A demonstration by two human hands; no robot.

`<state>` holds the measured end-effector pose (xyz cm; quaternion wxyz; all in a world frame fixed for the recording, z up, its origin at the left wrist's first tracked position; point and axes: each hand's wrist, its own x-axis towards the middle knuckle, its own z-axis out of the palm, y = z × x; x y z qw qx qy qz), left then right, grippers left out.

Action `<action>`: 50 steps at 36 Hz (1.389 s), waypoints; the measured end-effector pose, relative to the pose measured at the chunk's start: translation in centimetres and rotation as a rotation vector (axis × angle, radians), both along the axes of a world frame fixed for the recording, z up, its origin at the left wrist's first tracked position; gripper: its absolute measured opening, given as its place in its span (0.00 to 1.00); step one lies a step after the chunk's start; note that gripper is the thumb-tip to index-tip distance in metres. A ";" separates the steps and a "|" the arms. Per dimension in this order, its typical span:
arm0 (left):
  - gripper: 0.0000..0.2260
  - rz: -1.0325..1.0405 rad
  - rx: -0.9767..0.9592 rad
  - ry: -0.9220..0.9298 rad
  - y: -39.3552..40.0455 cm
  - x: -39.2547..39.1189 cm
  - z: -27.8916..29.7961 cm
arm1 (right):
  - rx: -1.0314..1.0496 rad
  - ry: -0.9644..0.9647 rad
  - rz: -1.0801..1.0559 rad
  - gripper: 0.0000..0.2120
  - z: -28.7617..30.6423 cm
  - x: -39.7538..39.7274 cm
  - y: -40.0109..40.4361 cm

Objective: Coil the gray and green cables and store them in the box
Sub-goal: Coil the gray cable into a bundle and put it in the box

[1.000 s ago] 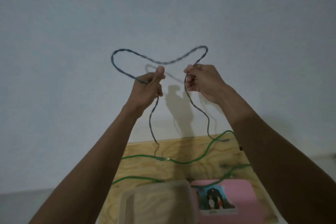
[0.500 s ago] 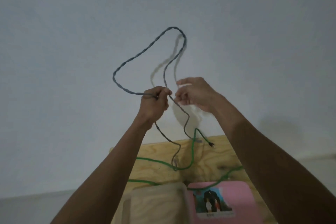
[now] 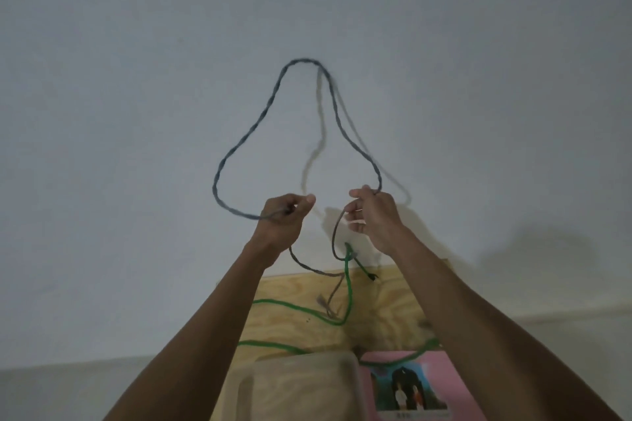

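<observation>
Head view: the left hand [image 3: 282, 217] and right hand [image 3: 374, 215] each close their grip on the gray cable [image 3: 263, 113], holding one tall loop up against the wall. The green cable [image 3: 348, 287] trails over the surface [image 3: 393, 304], caught around the gray tail; pulling could snag or knot them. The box [image 3: 301, 383] is cut off below, its contents unclear.

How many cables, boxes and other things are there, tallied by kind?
Cables: 2, a gray cable held up in both hands, a green cable on the wooden board
Boxes: 1, a clear plastic box
Pink picture items: 1, a pink item beside the box
Total: 4
</observation>
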<state>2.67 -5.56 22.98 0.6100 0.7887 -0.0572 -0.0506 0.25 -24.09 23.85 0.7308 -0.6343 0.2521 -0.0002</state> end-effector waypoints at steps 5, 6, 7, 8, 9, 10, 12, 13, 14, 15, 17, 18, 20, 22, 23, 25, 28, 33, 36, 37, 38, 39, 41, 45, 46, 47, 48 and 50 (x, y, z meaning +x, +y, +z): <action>0.14 0.060 0.002 0.075 -0.2 -0.4 -2.1 | 0.019 0.124 -0.112 0.19 -0.6 -0.5 -1.0; 0.14 0.056 0.011 0.077 -0.2 -0.5 -2.4 | -0.138 0.130 -0.137 0.21 -1.3 -0.4 -1.2; 0.14 0.047 0.021 0.081 -0.2 -0.5 -2.8 | -0.286 0.146 -0.144 0.22 -1.4 -0.6 -1.2; 0.14 0.038 0.032 0.085 -0.3 -0.6 -3.2 | -0.373 0.156 -0.138 0.22 -1.9 -0.6 -1.4; 0.14 0.027 0.050 0.088 -0.4 -0.6 -3.5 | -0.355 0.165 -0.108 0.22 -2.3 -0.6 -1.5; 0.14 0.011 0.074 0.092 -0.6 -0.7 -3.9 | -0.229 0.151 -0.087 0.21 -2.8 -0.7 -1.6; 0.14 -0.035 0.130 0.105 -1.0 -0.8 -4.6 | 0.095 0.109 -0.114 0.16 -3.1 -1.0 -2.0; 0.14 -0.061 0.157 0.120 -1.4 -0.9 -5.1 | 0.198 0.093 -0.134 0.14 -3.1 -1.2 -2.2; 0.12 -0.084 0.178 0.143 -1.8 -1.0 -5.5 | 0.259 0.080 -0.148 0.12 -3.0 -1.4 -2.3; 0.10 -0.111 0.206 0.165 -2.2 -1.3 -5.9 | 0.295 0.082 -0.139 0.10 -3.1 -1.7 -2.3; 0.11 -0.188 0.293 0.194 -3.0 -1.7 -7.0 | 0.383 0.088 -0.131 0.10 -3.4 -2.0 -2.4; 0.14 -0.237 0.342 0.194 -3.4 -1.9 -7.7 | 0.412 0.085 -0.122 0.11 -3.7 -2.1 -2.4; 0.15 -0.283 0.394 0.160 -4.3 -2.2 -8.4 | 0.447 0.094 -0.116 0.12 -4.0 -2.1 -2.7; 0.13 -0.284 0.408 0.120 -4.9 -2.2 -9.0 | 0.448 0.080 -0.115 0.12 -4.2 -2.0 -3.0; 0.14 -0.280 0.404 0.112 -5.1 -2.2 -8.9 | 0.419 0.080 -0.097 0.10 -4.1 -2.1 -3.1; 0.16 -0.237 0.344 0.125 -5.3 -2.1 -8.7 | 0.258 0.106 0.006 0.03 -4.4 -2.2 -3.5; 0.17 -0.105 0.170 0.174 -5.3 -1.3 -8.1 | -0.211 0.184 0.276 0.23 -6.6 -2.5 -4.0; 0.18 -0.061 -0.028 0.249 -5.2 -0.1 -6.3 | -0.595 0.193 0.586 0.28 -10.4 -3.6 -2.2; 0.17 -0.043 -0.116 0.289 -5.1 0.3 -5.3 | -0.587 -0.008 0.521 0.11 -11.5 -3.8 -1.1; 0.17 -0.030 -0.143 0.312 -5.0 0.3 -5.0 | -0.600 -0.069 0.512 0.04 -11.3 -3.8 -0.9; 0.17 -0.017 -0.165 0.332 -4.8 0.5 -4.7 | -0.614 -0.104 0.503 0.03 -11.0 -3.6 -0.9; 0.17 -0.005 -0.182 0.349 -4.6 0.6 -4.5 | -0.616 -0.122 0.502 0.05 -10.5 -3.5 -0.8; 0.17 0.022 -0.218 0.384 -4.3 0.8 -4.0 | -0.544 -0.101 0.525 0.10 -9.3 -2.9 -0.9; 0.16 0.076 -0.291 0.446 -3.8 0.8 -3.7 | -0.348 -0.049 0.664 0.20 -8.0 -2.1 -0.5; 0.16 0.077 -0.299 0.451 -3.8 0.8 -3.7 | -0.365 -0.076 0.668 0.16 -7.7 -2.1 -0.2; 0.16 0.080 -0.299 0.453 -3.7 0.7 -3.6 | -0.396 -0.105 0.655 0.11 -7.5 -2.1 0.1; 0.17 0.090 -0.288 0.449 -3.6 0.7 -3.4 | -0.425 -0.133 0.637 0.07 -7.3 -2.1 0.3; 0.17 0.140 -0.261 0.442 -3.1 0.9 -3.2 | -0.498 -0.169 0.600 0.06 -7.2 -2.2 0.6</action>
